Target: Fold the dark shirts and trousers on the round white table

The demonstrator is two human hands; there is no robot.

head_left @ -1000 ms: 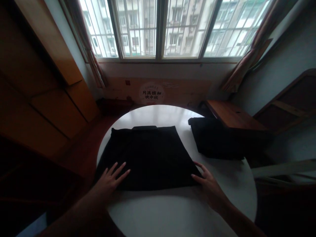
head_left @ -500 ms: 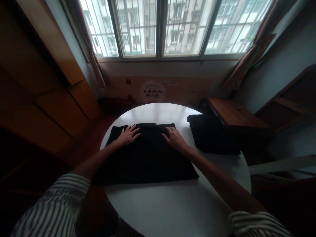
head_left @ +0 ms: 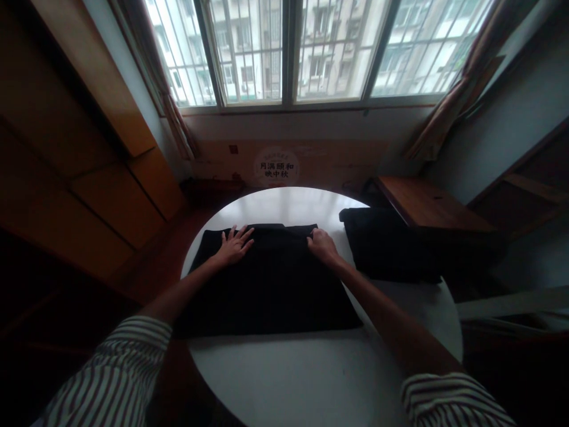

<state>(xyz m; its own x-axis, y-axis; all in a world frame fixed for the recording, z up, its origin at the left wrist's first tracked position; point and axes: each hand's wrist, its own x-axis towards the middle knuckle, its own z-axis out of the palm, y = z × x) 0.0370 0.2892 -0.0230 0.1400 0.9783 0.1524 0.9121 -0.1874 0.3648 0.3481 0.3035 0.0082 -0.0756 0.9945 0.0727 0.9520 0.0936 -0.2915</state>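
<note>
A black garment [head_left: 271, 290], folded into a wide flat shape, lies across the round white table [head_left: 288, 379]; its exact kind is too dark to make out. My left hand [head_left: 234, 245] rests on its upper left part, palm down with the fingers spread. At the upper right corner my right hand [head_left: 323, 245] is closed, its fingers curled and pinching the cloth near the edge. To the right, a second folded black garment [head_left: 386, 246] lies on the table, apart from both hands.
A brown wooden table [head_left: 435, 204] stands behind the white one on the right. Wooden cabinets [head_left: 118, 204] line the left side. A barred window [head_left: 288, 53] with curtains and a printed banner [head_left: 320, 163] below it are at the back.
My right hand has moved slightly right to the garment's corner, and its fingers have closed from spread to pinching. My left hand stays flat in about the same place. The view has shifted a little.
</note>
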